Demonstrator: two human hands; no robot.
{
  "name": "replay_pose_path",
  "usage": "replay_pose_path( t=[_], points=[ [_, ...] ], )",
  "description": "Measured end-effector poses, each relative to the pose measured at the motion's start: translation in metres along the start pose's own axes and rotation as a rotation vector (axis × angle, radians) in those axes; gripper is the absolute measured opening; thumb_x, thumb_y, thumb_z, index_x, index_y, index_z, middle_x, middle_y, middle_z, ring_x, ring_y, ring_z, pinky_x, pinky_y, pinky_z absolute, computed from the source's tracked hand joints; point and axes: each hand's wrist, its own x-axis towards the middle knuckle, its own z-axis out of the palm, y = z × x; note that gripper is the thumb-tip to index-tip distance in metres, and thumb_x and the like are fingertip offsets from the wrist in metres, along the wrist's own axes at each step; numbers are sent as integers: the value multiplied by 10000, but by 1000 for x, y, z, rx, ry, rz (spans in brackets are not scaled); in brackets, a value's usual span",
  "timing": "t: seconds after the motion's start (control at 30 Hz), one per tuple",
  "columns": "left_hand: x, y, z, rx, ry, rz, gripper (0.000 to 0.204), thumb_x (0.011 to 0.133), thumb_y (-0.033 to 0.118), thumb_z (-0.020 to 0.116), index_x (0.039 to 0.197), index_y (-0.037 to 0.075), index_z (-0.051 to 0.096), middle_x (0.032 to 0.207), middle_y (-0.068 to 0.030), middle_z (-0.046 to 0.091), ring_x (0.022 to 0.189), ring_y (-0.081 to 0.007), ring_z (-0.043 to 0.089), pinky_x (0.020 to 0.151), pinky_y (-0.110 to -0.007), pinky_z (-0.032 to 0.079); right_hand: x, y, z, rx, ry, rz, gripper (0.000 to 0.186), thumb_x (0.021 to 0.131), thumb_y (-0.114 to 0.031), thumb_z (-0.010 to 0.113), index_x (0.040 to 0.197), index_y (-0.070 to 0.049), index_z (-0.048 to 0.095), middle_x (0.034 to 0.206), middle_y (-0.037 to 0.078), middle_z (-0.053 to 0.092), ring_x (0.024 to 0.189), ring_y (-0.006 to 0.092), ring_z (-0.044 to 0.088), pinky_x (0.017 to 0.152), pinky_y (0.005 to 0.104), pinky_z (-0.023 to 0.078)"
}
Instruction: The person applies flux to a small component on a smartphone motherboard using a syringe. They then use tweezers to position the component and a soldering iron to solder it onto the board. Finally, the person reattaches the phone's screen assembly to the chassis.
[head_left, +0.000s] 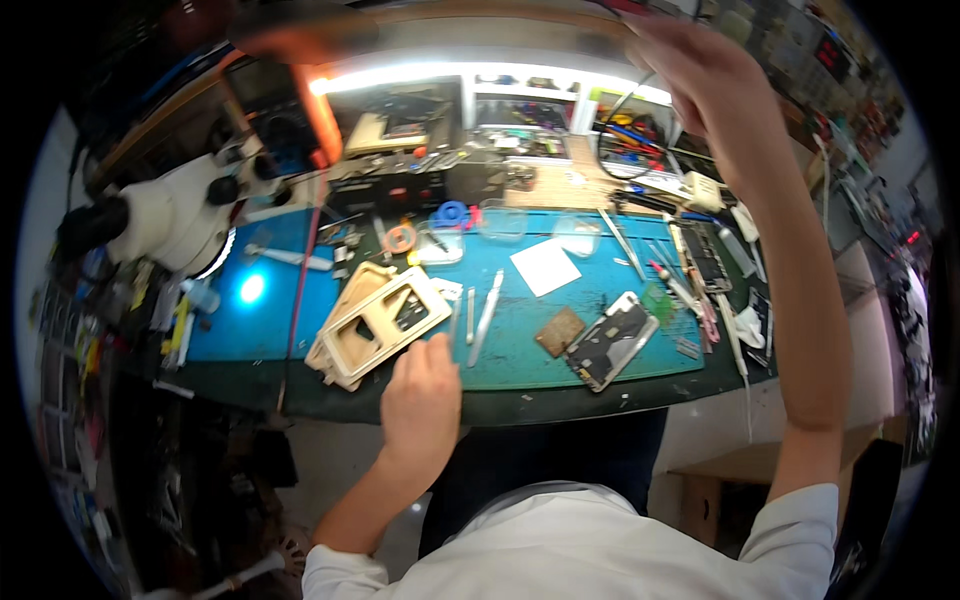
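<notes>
My left hand [423,395] is at the mat's front edge, fingers curled together beside the corner of a pale wooden tray [343,372]. Whatever its fingertips hold, if anything, is hidden. A slim white-handled tool [487,318] and a shorter thin tool [470,315] lie just beyond it. My right arm reaches far up to the top right, where my right hand [705,75] is raised near the upper shelf. Its fingers are smeared by motion. On the mat's right lie an opened phone [612,342] and a brownish metal plate [559,331].
A white microscope [170,220] stands left. The blue-green mat [400,225] carries a white square sheet [545,267], clear plastic boxes [502,220] and an orange tape roll [399,238]. Another phone frame [705,257] and several pens and tools crowd the right. A bright lit shelf [470,68] runs behind.
</notes>
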Motion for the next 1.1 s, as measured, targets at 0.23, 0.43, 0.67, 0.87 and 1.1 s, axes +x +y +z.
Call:
replay_pose_path(
  t=[0.23,0.43,0.67,0.87,1.1],
  points=[
    [9,7,16,313,-11,12,273,796,83,769,971,62,561,885,-99,606,858,-259,678,741,-370,579,-188,11,-20,-634,-322,50,214,917,-144,760,1099,-35,731,879,92,696,710,246,667,638,373,526],
    [-2,-38,-44,179,160,-133,182,834,94,707,1002,27,685,982,-135,677,909,-318,690,793,-421,565,-225,60,-27,-831,-355,92,311,910,-267,781,1085,-19,714,1004,119,688,961,316,681,814,416,556],
    [31,-176,-85,494,107,-398,274,887,176,744,1106,18,697,1030,-167,685,965,-376,672,834,-475,546,-218,76,-9,-792,-303,33,294,913,-320,770,1045,-64,714,958,86,678,977,279,688,800,397,550],
    [30,-28,-53,-152,77,-20,336,930,220,777,1170,6,677,977,-131,691,878,-320,673,767,-413,544,-219,101,-17,-809,-348,211,248,952,-302,709,1031,-68,726,954,110,697,945,306,718,801,459,562],
    [41,79,26,-234,-22,486,853,799,341,895,1462,-22,500,1261,-170,635,1183,-338,591,1010,-438,470,-207,106,-11,-694,-460,443,385,939,-362,648,957,4,767,978,223,753,957,403,737,853,516,578]
  ],
)
